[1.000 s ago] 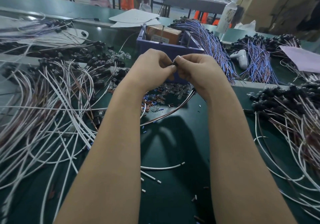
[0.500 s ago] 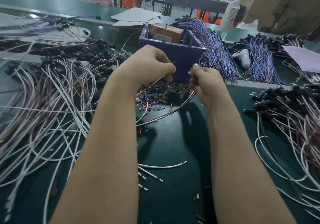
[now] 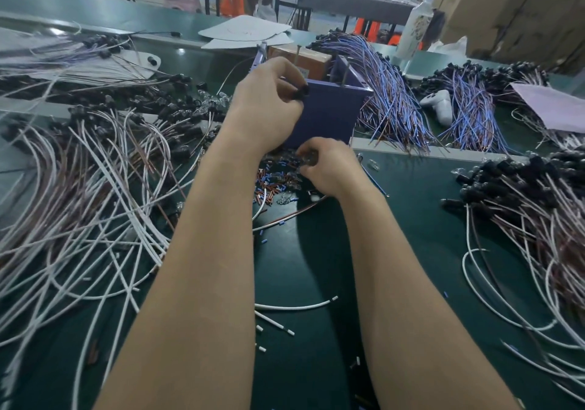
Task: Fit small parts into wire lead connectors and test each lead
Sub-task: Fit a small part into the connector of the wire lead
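Connector (image 3: 300, 91) is pinched by the left hand (image 3: 266, 102) at twelve o'clock, beside the box (image 3: 329, 115); right hand (image 3: 329, 169) has dropped to the parts (image 3: 281, 178) (fingers (image 3: 311, 153) curled, grasp unclear), probably fetching the next one.

White bottle (image 3: 417, 26) stands at one o'clock, cardboard boxes (image 3: 522, 7) stacked behind it. White paper sheets (image 3: 243, 31) lie at twelve. At two o'clock, a white handheld device (image 3: 440, 105); a lilac sheet (image 3: 557, 109) at three.
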A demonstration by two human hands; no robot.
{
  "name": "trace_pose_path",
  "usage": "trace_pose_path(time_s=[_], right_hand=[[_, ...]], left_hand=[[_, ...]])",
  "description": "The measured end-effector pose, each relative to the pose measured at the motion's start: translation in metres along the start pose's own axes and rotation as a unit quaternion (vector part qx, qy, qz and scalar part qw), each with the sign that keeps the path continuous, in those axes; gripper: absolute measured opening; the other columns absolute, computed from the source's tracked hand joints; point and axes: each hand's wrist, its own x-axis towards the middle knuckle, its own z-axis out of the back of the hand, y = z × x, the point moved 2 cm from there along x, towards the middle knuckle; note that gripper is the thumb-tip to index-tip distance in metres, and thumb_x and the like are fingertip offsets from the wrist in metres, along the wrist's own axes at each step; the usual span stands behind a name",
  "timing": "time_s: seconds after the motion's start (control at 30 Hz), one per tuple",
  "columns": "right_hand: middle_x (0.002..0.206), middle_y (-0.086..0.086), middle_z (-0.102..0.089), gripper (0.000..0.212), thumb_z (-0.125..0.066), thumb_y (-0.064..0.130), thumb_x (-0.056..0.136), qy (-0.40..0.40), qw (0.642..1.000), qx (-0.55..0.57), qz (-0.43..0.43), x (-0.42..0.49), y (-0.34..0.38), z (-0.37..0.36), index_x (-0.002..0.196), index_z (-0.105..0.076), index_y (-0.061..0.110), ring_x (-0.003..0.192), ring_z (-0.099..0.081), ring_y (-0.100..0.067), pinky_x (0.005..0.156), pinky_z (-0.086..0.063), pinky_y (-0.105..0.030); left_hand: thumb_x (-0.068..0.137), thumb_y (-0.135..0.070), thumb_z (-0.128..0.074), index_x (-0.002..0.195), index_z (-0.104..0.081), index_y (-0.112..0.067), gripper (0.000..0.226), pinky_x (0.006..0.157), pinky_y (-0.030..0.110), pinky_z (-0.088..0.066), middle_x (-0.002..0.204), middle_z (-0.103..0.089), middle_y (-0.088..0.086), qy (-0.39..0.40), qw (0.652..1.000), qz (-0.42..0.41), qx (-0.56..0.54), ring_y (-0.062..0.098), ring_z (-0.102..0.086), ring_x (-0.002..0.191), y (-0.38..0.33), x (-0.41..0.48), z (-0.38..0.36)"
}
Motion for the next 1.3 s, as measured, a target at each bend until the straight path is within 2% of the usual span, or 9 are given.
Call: trace_pose_path(time_s=[0.23, 0.33, 0.47, 0.57, 0.63, 0.77, 0.87, 1.13, 1.3], right_hand=[[0.12, -0.01, -0.056, 0.015, -0.059, 0.021, 0.092, -0.041, 0.999, 0.0, -0.004, 0.004, -0.003, -0.011, 0.105, -0.066, 0.021, 0.108, -0.054, -0.027, 0.09, -0.043, -0.032], [0.109, -0.009, -0.062, 0.011, -0.057, 0.016, 0.092, -0.097, 0.992, 0.082, 0.02, 0.003, 0.001, 0.001, 0.102, -0.062, 0.016, 0.095, -0.057, -0.022, 0.084, -0.043, -0.028], [0.075, -0.002, -0.064, 0.012, -0.062, 0.01, 0.089, -0.148, 0.925, 0.345, 0.067, -0.01, 0.009, 0.047, 0.082, -0.057, 0.018, 0.066, -0.061, -0.011, 0.071, -0.053, -0.028], [0.07, 0.003, -0.066, 0.011, -0.067, 0.006, 0.086, -0.166, 0.88, 0.428, 0.12, -0.021, 0.014, 0.077, 0.081, -0.065, 0.016, 0.063, -0.062, -0.005, 0.067, -0.053, -0.019], [0.072, 0.004, -0.068, 0.011, -0.066, 0.003, 0.085, -0.176, 0.887, 0.404, 0.14, -0.024, 0.02, 0.086, 0.084, -0.068, 0.013, 0.066, -0.063, -0.004, 0.067, -0.052, -0.017], [0.083, -0.003, -0.07, 0.01, -0.068, 0.005, 0.083, -0.194, 0.926, 0.288, 0.146, -0.027, 0.027, 0.087, 0.086, -0.067, 0.014, 0.08, -0.068, -0.014, 0.081, -0.056, -0.03], [0.084, 0.0, -0.071, 0.006, -0.07, 0.01, 0.082, -0.207, 0.941, 0.227, 0.145, -0.027, 0.028, 0.086, 0.085, -0.069, 0.016, 0.081, -0.067, -0.01, 0.082, -0.055, -0.027], [0.086, 0.0, -0.072, 0.008, -0.069, 0.012, 0.082, -0.21, 0.948, 0.178, 0.156, -0.026, 0.028, 0.082, 0.088, -0.073, 0.016, 0.083, -0.067, -0.011, 0.082, -0.054, -0.027], [0.079, 0.005, -0.07, 0.009, -0.068, 0.012, 0.082, -0.207, 0.943, 0.217, 0.142, -0.024, 0.022, 0.081, 0.083, -0.072, 0.02, 0.077, -0.065, -0.006, 0.077, -0.053, -0.021]], left_hand=[[0.086, -0.004, -0.061, 0.098, -0.06, -0.016, 0.017, 0.096, 0.033, -0.048, 0.101, -0.07, 0.005, -0.025, 0.998, 0.0, -0.051, 0.016, -0.065, 0.099, -0.001, 0.001, 0.001], [0.086, -0.004, -0.061, 0.098, -0.06, -0.015, 0.017, 0.096, 0.034, -0.048, 0.101, -0.07, 0.005, -0.023, 0.998, 0.004, -0.057, 0.016, -0.065, 0.099, 0.001, 0.002, 0.0], [0.087, -0.003, -0.061, 0.097, -0.06, -0.015, 0.016, 0.096, 0.036, -0.049, 0.1, -0.07, 0.005, -0.022, 0.998, 0.001, -0.061, 0.017, -0.066, 0.098, 0.002, 0.002, 0.0], [0.087, -0.004, -0.059, 0.098, -0.061, -0.015, 0.016, 0.095, 0.037, -0.05, 0.1, -0.07, 0.005, -0.017, 0.998, -0.002, -0.055, 0.018, -0.065, 0.099, 0.002, 0.003, -0.001], [0.087, -0.004, -0.058, 0.099, -0.062, -0.015, 0.016, 0.093, 0.037, -0.05, 0.099, -0.07, 0.005, -0.012, 0.999, -0.003, -0.047, 0.018, -0.065, 0.098, 0.002, 0.002, -0.002], [0.088, -0.004, -0.058, 0.1, -0.063, -0.014, 0.016, 0.093, 0.035, -0.05, 0.096, -0.07, 0.003, -0.002, 1.0, -0.008, -0.027, 0.018, -0.065, 0.097, 0.002, 0.002, -0.004], [0.088, -0.004, -0.058, 0.098, -0.061, -0.018, 0.017, 0.092, 0.031, -0.049, 0.094, -0.068, 0.001, 0.008, 1.0, -0.019, -0.015, 0.017, -0.064, 0.096, 0.002, 0.003, -0.004], [0.088, -0.004, -0.056, 0.094, -0.062, -0.026, 0.024, 0.085, 0.02, -0.047, 0.095, -0.068, 0.001, 0.034, 0.998, -0.045, 0.021, 0.015, -0.063, 0.091, -0.001, 0.0, -0.005], [0.09, -0.011, -0.058, 0.109, -0.067, -0.017, 0.022, 0.092, 0.023, -0.047, 0.102, -0.07, 0.001, 0.05, 0.997, -0.061, 0.02, 0.013, -0.063, 0.099, -0.001, -0.002, -0.005]])
